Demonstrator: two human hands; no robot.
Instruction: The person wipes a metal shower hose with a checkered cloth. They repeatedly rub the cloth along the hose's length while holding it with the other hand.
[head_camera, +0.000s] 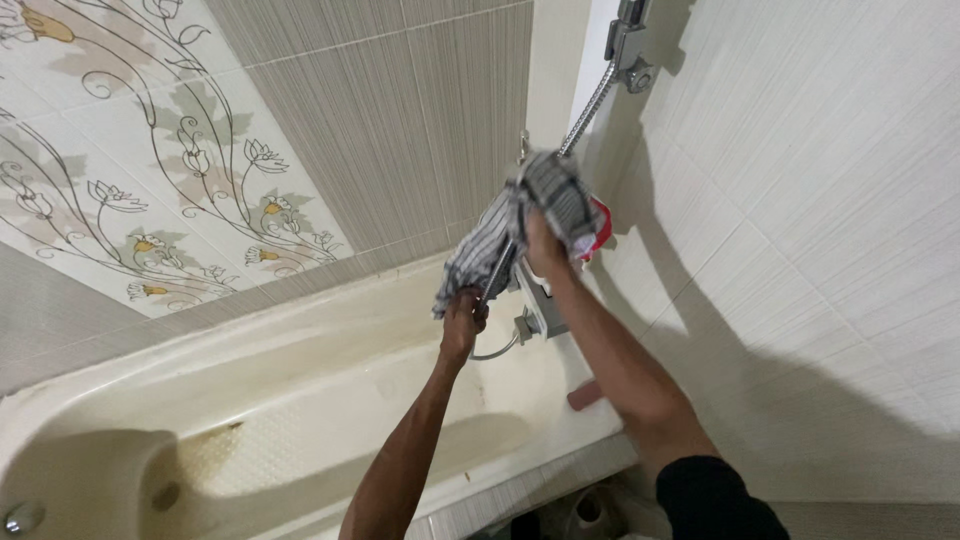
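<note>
Left wall: I am seeing grey striped tiles (400, 120) beside a floral tile panel (130, 150).
Right wall: I am looking at pale cream tiles (800, 200) catching shadows.
Fixture: 1 cream bathtub (300, 400) is lying below.

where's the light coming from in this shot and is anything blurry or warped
Head view: hard light from behind the camera throws a dark shadow of the arms across the pale ribbed wall tiles; wide-lens warp bows the cream bathtub; the checked grey-and-white cloth, gripped by the right hand with the left hand at its lower end, is slightly soft.
</note>
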